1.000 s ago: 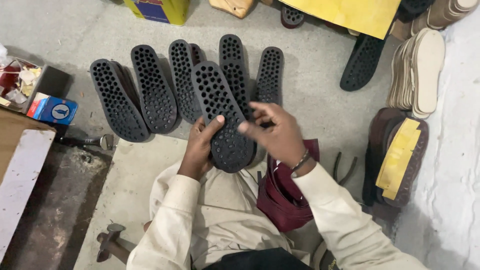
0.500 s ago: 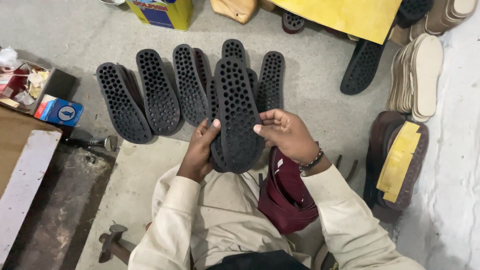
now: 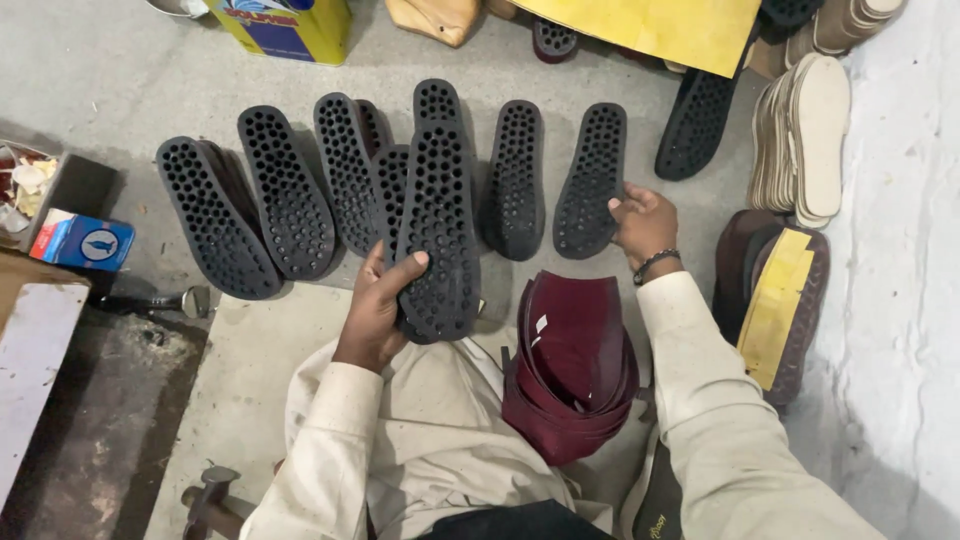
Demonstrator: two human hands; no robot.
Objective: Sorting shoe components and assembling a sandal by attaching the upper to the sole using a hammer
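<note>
My left hand [image 3: 375, 315] grips a black studded sole [image 3: 438, 230], fingers [image 3: 408, 266] wrapped over its left edge, holding it above the lap and the floor [image 3: 120, 90]. My right hand [image 3: 643, 225] rests on the heel end of the rightmost sole [image 3: 590, 180] in the row lying on the floor — fingers curled on its edge. A maroon stack [image 3: 575, 365] sits by my right forearm; a blue box [image 3: 80, 240] lies far left.

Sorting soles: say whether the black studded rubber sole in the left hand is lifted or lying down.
Lifted: left hand grips the black studded rubber sole, stud side showing.
</note>
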